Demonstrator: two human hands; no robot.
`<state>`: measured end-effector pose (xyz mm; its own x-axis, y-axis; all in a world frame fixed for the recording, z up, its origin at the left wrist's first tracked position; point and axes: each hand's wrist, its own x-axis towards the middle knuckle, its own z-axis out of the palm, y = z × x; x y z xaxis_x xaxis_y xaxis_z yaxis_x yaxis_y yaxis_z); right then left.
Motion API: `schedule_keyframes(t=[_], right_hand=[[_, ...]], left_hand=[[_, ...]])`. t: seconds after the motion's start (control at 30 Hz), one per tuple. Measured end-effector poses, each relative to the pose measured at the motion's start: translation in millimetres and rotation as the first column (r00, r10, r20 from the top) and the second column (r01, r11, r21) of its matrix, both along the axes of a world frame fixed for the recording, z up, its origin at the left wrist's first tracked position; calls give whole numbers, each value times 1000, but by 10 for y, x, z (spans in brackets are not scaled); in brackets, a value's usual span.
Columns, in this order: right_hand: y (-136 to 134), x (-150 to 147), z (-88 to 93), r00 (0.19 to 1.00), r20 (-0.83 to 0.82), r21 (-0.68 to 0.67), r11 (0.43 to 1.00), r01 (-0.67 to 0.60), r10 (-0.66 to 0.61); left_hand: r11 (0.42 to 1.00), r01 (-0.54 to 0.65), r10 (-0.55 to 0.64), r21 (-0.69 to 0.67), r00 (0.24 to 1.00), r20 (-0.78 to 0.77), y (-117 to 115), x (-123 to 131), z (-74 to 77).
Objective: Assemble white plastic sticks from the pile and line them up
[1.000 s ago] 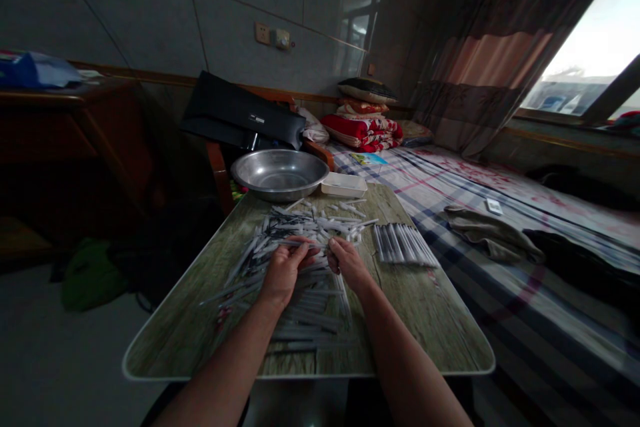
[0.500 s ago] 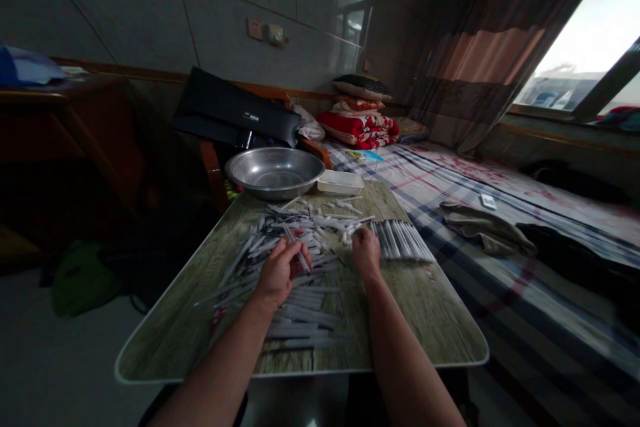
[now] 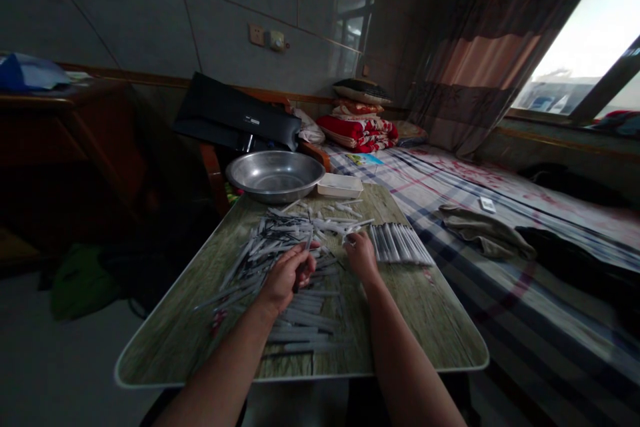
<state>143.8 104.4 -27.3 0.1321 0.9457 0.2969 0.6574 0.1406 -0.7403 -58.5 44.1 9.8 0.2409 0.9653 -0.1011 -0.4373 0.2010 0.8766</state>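
My left hand (image 3: 291, 272) is closed around a slim whitish pen barrel (image 3: 309, 240), which points up from the fingers above the heap. My right hand (image 3: 361, 255) is pinched at the small white pen parts (image 3: 345, 239), with a pale bit at the fingertips; its exact kind is too small to tell. Beside that hand, a row of assembled-looking pens (image 3: 403, 244) with dark ends lies side by side. A loose heap of white pen barrels and thin dark refills (image 3: 255, 247) spreads left of and beyond my left hand. More barrels (image 3: 300, 332) lie near the front edge.
A wide metal basin (image 3: 275, 177) and a white plastic tray (image 3: 340, 185) stand at the far end of the wood-patterned table (image 3: 175, 340). Behind the basin leans a black monitor (image 3: 235, 117). A bed with a plaid sheet (image 3: 450, 293) adjoins on the right.
The pen barrel in my left hand has turned from slanting across the fingers to nearly upright. My right hand has shifted slightly left and down, its fingertips turned toward my left hand.
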Motion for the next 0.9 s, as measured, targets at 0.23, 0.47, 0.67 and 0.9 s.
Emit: schedule_keyframes(t=[0.23, 0.47, 0.67, 0.9], right_hand=[[-104, -282, 103, 321, -907, 119, 897, -426, 273], [-145, -328, 147, 218, -941, 126, 868, -481, 257], [-155, -347, 169, 221, -930, 170, 877, -449, 293], [-180, -328, 185, 314, -901, 127, 873, -470, 300]], left_hand=[[990, 139, -134, 37, 985, -112, -38, 37, 21], [964, 266, -259, 28, 956, -139, -34, 95, -55], [966, 258, -254, -9, 941, -224, -43, 115, -89], [978, 207, -193, 24, 946, -262, -39, 126, -76]])
